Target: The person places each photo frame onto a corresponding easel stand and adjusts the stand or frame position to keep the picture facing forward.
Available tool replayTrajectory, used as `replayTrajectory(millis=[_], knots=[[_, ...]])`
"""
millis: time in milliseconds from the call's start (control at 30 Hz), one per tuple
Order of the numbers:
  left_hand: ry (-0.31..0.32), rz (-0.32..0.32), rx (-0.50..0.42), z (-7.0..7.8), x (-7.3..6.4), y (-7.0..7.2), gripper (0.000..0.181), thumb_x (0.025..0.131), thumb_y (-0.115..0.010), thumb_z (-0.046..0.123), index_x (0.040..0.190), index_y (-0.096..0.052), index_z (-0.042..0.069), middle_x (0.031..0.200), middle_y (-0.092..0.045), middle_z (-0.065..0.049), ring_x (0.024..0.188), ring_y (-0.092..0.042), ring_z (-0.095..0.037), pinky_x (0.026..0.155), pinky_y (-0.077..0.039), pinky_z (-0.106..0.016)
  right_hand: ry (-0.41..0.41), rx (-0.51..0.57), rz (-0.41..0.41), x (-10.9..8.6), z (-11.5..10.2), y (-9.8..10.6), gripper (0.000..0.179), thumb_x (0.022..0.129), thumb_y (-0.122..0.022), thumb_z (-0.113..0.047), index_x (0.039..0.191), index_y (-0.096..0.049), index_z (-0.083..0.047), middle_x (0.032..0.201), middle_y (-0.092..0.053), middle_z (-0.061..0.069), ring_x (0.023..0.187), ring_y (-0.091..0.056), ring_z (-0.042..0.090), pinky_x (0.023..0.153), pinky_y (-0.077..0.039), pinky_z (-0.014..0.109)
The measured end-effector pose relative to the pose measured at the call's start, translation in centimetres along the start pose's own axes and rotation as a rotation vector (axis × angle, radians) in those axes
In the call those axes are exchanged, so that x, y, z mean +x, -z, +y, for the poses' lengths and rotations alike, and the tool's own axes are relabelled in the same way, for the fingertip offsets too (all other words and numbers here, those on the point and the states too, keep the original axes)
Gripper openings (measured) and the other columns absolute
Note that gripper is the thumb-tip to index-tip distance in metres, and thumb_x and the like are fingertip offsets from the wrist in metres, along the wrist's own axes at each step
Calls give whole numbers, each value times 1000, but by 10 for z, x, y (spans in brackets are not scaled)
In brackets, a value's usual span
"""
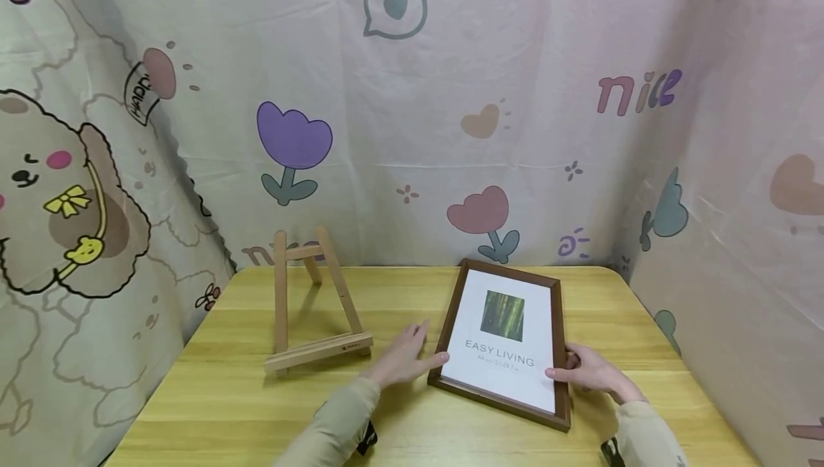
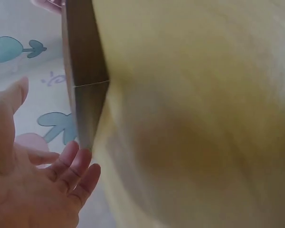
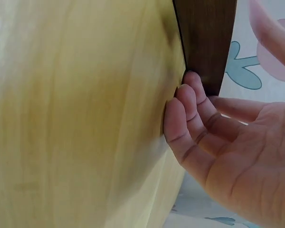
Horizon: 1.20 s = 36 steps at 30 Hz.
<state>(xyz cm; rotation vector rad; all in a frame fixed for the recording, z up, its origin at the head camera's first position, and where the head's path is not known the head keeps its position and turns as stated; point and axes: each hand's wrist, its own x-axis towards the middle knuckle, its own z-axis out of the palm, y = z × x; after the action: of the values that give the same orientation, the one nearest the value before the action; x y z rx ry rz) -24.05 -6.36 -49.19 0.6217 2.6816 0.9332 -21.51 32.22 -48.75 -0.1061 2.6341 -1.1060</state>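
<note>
A brown picture frame (image 1: 563, 395) lies face up on the table, slightly turned, with a white "EASY LIVING" insert and a small green picture. My left hand (image 1: 407, 360) is at its left edge, fingers spread and thumb reaching over the lower left corner. In the left wrist view, that hand's fingertips (image 2: 88, 183) are beside the dark side of the frame. At the right edge is my right hand (image 1: 592, 370), its thumb above the insert. In the right wrist view its bent fingertips (image 3: 175, 116) touch the frame's lower side, while the thumb stands apart from the front.
A small wooden easel (image 1: 318, 350) stands upright on the left of the yellow wood-grain table (image 1: 212, 395). Printed cloth (image 1: 399, 95) with flowers and hearts hangs behind the table and along both sides.
</note>
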Motion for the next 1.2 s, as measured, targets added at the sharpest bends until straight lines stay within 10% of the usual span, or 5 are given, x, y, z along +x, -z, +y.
replayTrajectory(millis=[267, 500, 700, 900, 1200], knots=[[-7, -51, -56, -9, 4, -9, 99, 93, -53, 67, 160, -19, 2, 159, -39, -22, 154, -21, -43, 124, -22, -63, 7, 35, -83, -1, 4, 4, 58, 85, -80, -33, 116, -52, 8, 89, -54, 9, 76, -49, 19, 59, -47, 30], [-49, -82, -29, -18, 13, -14, 105, 90, -58, 69, 157, -25, -4, 159, -38, -23, 152, -25, -43, 122, -27, -61, 1, 78, -126, 1, 7, 5, 107, 86, -79, -35, 151, -14, 21, 108, -53, 15, 80, -48, 18, 59, -45, 27], [-106, -81, 5, -19, 21, -14, 94, 88, -72, 52, 150, -36, -9, 124, -59, -11, 123, -53, -29, 104, -49, -44, 75, 53, -152, -1, 10, 2, 111, 82, -83, -30, 149, -12, 23, 95, -53, 10, 75, -46, 15, 60, -41, 22], [-176, -124, -50, -21, 27, -12, 77, 84, -81, 37, 138, -47, -7, 98, -53, -2, 87, -43, -8, 74, -41, -20, 155, 38, -204, -3, 12, 4, 115, 76, -87, -25, 148, -12, 24, 98, -53, 12, 87, -47, 18, 70, -42, 21], [-227, -177, -154, -24, 31, -8, 83, 81, -85, 25, 148, -43, -3, 106, -64, -5, 89, -51, -4, 83, -48, -18, 189, 28, -251, -8, 10, 3, 119, 71, -89, -20, 149, -11, 23, 105, -48, 14, 82, -43, 17, 63, -37, 22]])
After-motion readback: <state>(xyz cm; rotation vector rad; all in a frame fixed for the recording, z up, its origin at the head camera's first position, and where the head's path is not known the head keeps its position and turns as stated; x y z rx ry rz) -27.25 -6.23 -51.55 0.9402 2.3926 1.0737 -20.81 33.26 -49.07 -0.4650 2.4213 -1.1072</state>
